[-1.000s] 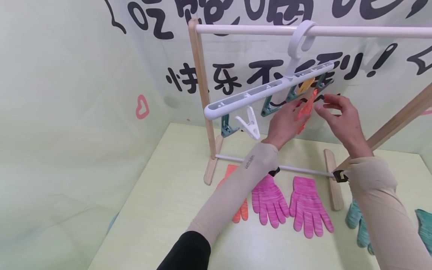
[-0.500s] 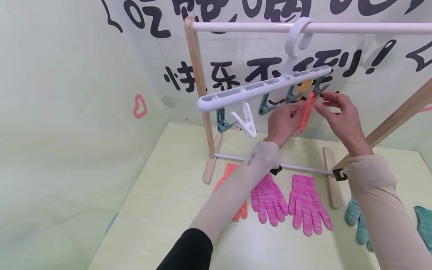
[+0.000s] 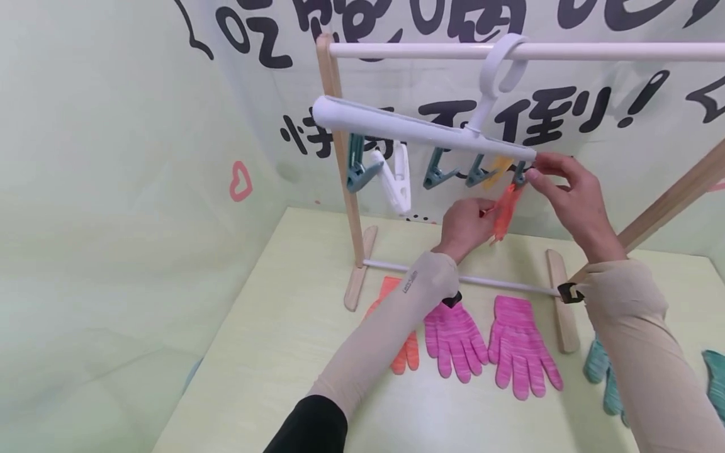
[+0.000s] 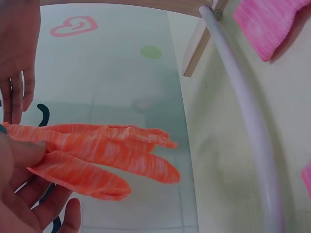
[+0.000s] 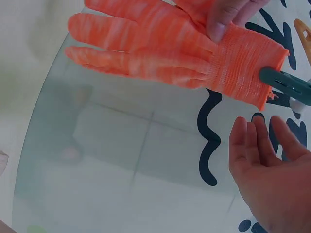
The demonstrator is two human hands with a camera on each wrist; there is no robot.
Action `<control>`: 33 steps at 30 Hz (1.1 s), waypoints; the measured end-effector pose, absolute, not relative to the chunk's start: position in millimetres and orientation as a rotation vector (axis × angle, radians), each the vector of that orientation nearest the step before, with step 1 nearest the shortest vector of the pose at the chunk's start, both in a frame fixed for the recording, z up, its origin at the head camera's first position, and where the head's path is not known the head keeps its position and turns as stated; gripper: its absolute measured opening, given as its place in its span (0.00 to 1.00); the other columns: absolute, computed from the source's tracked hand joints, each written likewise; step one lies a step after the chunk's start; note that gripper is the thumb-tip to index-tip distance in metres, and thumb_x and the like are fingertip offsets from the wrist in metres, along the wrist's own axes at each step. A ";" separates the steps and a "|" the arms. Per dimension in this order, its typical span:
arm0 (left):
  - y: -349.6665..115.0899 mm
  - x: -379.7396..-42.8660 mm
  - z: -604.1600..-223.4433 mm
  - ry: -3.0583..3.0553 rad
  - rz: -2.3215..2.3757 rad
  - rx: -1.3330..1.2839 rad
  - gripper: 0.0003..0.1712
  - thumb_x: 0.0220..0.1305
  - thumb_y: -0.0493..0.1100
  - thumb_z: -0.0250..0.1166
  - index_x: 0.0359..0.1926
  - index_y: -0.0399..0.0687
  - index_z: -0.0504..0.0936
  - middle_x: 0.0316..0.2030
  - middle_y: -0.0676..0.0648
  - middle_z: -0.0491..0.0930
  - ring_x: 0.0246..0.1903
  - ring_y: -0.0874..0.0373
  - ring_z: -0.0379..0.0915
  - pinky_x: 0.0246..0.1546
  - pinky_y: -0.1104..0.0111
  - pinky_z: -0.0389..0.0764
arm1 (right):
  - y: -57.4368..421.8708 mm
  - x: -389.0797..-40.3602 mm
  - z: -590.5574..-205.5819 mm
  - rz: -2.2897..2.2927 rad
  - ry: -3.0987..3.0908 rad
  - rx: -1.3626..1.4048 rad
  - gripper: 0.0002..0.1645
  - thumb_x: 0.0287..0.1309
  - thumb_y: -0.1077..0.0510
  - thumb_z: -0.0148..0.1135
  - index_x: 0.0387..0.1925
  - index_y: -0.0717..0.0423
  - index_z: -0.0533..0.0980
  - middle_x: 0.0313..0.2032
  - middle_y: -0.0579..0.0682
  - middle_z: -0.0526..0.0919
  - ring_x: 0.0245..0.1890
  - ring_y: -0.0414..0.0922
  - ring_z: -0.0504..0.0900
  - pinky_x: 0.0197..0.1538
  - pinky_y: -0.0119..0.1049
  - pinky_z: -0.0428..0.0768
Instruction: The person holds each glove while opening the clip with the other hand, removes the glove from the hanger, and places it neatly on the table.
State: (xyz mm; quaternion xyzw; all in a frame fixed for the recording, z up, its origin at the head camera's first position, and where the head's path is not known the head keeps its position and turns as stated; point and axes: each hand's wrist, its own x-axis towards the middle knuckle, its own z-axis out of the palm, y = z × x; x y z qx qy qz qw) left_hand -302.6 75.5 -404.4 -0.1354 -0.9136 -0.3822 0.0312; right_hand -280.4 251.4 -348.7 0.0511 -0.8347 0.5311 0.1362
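An orange knit glove point(image 3: 506, 212) hangs from the low right end of the white hanger point(image 3: 396, 123). In the right wrist view, a teal clip point(image 5: 287, 85) bites the glove's ribbed cuff. My left hand point(image 3: 466, 226) pinches the glove between thumb and fingers just below the cuff, and its fingers dangle free in the left wrist view. Beside the clip, at the hanger's end, is my right hand point(image 3: 574, 204). Its fingers point(image 5: 238, 148) are relaxed and apart from the glove, holding nothing.
Several other clips, among them a white clip point(image 3: 394, 182) and a yellow clip point(image 3: 498, 171), hang along the hanger. The rack's top bar point(image 3: 408, 51) carries it. Below lie another orange glove point(image 3: 404, 352), pink gloves point(image 3: 521, 346) and teal gloves point(image 3: 597, 362) on the table.
The hanger has tipped, its left end rising and its right end dropping. My left hand has lowered with the clipped glove, while my right hand stays about where it was.
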 end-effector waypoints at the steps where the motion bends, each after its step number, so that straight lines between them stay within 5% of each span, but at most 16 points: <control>1: 74.2 -301.5 -405.4 -2.830 -1.180 -0.426 0.15 0.71 0.53 0.60 0.52 0.61 0.86 0.26 0.58 0.85 0.21 0.67 0.71 0.23 0.77 0.66 | 250.7 -280.1 -348.3 1.537 -2.425 0.165 0.26 0.64 0.47 0.64 0.63 0.46 0.75 0.48 0.30 0.77 0.52 0.28 0.73 0.46 0.14 0.71; 8: 65.1 -297.2 -412.4 -2.859 -1.166 -0.490 0.13 0.71 0.51 0.60 0.43 0.57 0.90 0.15 0.57 0.74 0.17 0.66 0.66 0.17 0.77 0.60 | 247.0 -279.2 -349.0 1.576 -2.493 0.300 0.21 0.66 0.52 0.63 0.58 0.52 0.78 0.44 0.28 0.78 0.49 0.30 0.72 0.48 0.13 0.73; 20: 51.3 -296.1 -414.7 -2.899 -1.235 -0.530 0.19 0.71 0.52 0.60 0.24 0.51 0.84 0.12 0.54 0.63 0.17 0.64 0.59 0.16 0.75 0.54 | 243.1 -279.9 -352.4 1.592 -2.617 0.316 0.23 0.65 0.47 0.63 0.56 0.54 0.80 0.48 0.31 0.76 0.50 0.33 0.71 0.47 0.21 0.68; 27: 51.5 -293.6 -414.4 -2.893 -1.248 -0.546 0.12 0.71 0.49 0.61 0.34 0.55 0.89 0.17 0.55 0.73 0.22 0.64 0.66 0.19 0.76 0.62 | 239.8 -282.5 -358.3 1.844 -2.455 0.348 0.22 0.66 0.53 0.63 0.57 0.60 0.79 0.44 0.33 0.82 0.47 0.34 0.75 0.50 0.20 0.72; 33: 49.6 -290.3 -413.4 -2.875 -1.228 -0.554 0.11 0.70 0.50 0.62 0.42 0.57 0.90 0.30 0.54 0.86 0.27 0.67 0.70 0.22 0.79 0.66 | 235.2 -282.2 -361.9 1.997 -2.308 0.226 0.13 0.63 0.54 0.66 0.47 0.50 0.85 0.32 0.32 0.84 0.40 0.34 0.75 0.48 0.22 0.71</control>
